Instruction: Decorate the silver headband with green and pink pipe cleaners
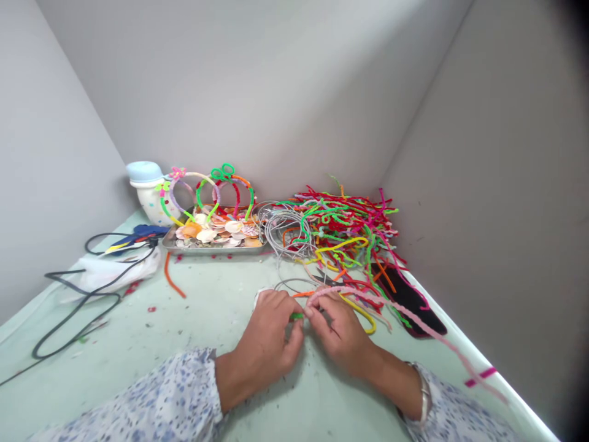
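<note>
My left hand (269, 331) and my right hand (338, 328) meet low in the middle of the pale green table (202, 313), fingers pinched together. Between the fingertips shows a short green pipe cleaner piece (297, 316). A long pink pipe cleaner (405, 316) arches over my right hand's fingers and trails off to the right edge. My left hand also seems to cover a thin grey wire hoop (294, 282). Both wrists wear blue-flowered sleeves.
A heap of coloured pipe cleaners (345, 230) and grey wire headbands (283, 230) lies behind my hands. A metal tray (211, 247) of shells holds decorated headbands. A blue glue gun (138, 235) with black cord (78, 307), a white jar (147, 187) and a dark pouch (409, 298) stand around.
</note>
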A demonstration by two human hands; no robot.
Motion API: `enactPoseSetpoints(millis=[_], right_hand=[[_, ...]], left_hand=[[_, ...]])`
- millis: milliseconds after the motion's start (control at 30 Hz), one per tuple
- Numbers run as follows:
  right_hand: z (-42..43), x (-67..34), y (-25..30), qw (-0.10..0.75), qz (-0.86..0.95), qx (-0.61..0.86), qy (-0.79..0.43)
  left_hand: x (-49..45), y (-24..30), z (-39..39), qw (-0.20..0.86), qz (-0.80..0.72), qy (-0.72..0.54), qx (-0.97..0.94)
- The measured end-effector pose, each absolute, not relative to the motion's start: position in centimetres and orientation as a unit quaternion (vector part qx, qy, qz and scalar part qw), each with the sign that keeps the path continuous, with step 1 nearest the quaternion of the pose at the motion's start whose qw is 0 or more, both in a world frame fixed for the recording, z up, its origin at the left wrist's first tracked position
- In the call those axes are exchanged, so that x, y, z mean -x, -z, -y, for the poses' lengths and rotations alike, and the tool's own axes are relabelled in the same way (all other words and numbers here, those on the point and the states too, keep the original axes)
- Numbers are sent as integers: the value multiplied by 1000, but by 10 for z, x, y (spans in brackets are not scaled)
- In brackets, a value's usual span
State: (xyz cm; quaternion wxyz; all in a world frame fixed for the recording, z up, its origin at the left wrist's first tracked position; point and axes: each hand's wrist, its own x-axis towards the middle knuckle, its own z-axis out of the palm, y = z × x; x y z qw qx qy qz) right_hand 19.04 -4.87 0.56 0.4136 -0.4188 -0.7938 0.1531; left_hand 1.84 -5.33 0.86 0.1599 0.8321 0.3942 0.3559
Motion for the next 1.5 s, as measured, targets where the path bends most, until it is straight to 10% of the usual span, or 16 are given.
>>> enactPoseSetpoints(millis=[1500], right_hand=[[43, -188, -6, 414, 775, 418, -229]], left_hand=[[-17, -6, 52, 161, -381, -359, -837]])
